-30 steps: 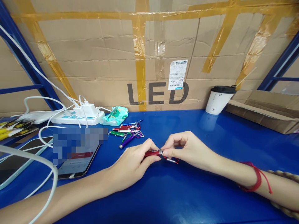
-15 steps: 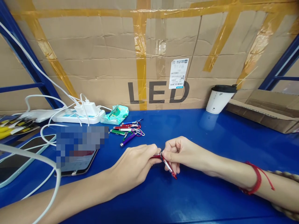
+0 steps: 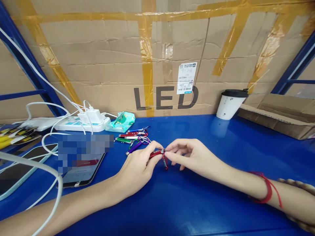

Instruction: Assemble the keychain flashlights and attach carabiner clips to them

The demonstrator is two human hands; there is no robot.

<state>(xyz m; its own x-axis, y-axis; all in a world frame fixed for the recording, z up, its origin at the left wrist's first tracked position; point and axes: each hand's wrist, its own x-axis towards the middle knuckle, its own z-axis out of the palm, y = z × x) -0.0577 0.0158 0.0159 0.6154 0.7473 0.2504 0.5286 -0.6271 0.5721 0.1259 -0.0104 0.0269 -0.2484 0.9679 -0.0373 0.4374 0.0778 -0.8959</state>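
My left hand (image 3: pixel 137 165) is closed around the body of a small red keychain flashlight (image 3: pixel 155 153), just above the blue tabletop (image 3: pixel 197 203). My right hand (image 3: pixel 189 154) pinches the flashlight's end with thumb and forefinger, where a red carabiner clip (image 3: pixel 165 161) hangs down. The other fingers of that hand are spread. A pile of several similar small flashlights (image 3: pixel 134 137) in red, green, purple and blue lies just beyond my left hand.
A smartphone (image 3: pixel 78 170) lies left of my left arm, with a tablet (image 3: pixel 22 165) and white cables (image 3: pixel 49 183) further left. At the back stand a white power strip (image 3: pixel 81 123), a tissue pack (image 3: pixel 121 120), a paper cup (image 3: pixel 231 104) and a cardboard wall (image 3: pixel 157 59). A flat cardboard box (image 3: pixel 278 114) lies right.
Both hands have moved slightly up and away with the red flashlight. The carabiner, earlier stretched out to the right under my right hand, now hangs down at the flashlight's end, and my right fingers have spread.
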